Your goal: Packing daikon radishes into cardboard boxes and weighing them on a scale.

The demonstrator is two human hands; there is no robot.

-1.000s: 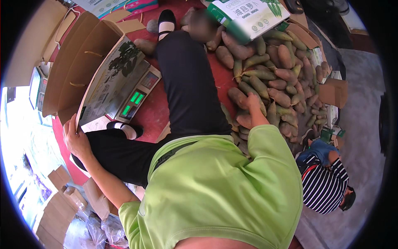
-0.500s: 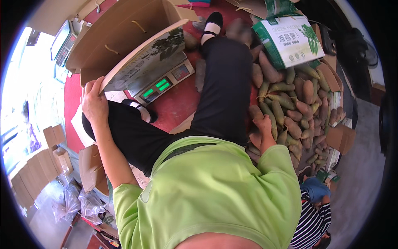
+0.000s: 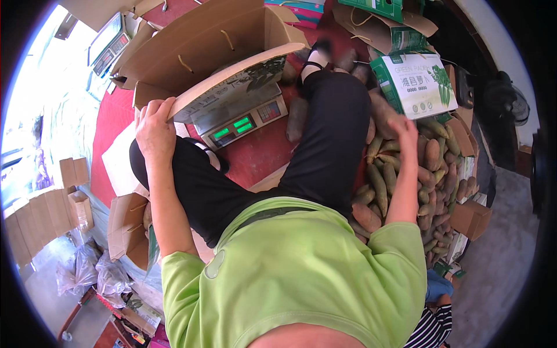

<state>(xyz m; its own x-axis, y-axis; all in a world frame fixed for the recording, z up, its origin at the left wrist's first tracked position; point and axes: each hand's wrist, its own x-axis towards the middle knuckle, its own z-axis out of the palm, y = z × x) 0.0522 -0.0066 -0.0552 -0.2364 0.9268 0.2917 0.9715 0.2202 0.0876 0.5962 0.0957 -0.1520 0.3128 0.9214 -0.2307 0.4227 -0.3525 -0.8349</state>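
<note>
The left hand [image 3: 155, 130] clasped the near edge of the box [image 3: 203, 43], left; the right hand [image 3: 404, 130] was over the roots [image 3: 432, 152], right, its grip too blurred to tell; picking seemed the step, next needing a sure hold.

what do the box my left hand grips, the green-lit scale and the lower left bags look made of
Box: probably cardboard, by its matte brown inside and stiff, folded panels; printed outside.
Scale: smooth pale casing, plastic or painted metal, can't tell which.
Bags: probably thin plastic film, judging by glossy, see-through creases.
</note>
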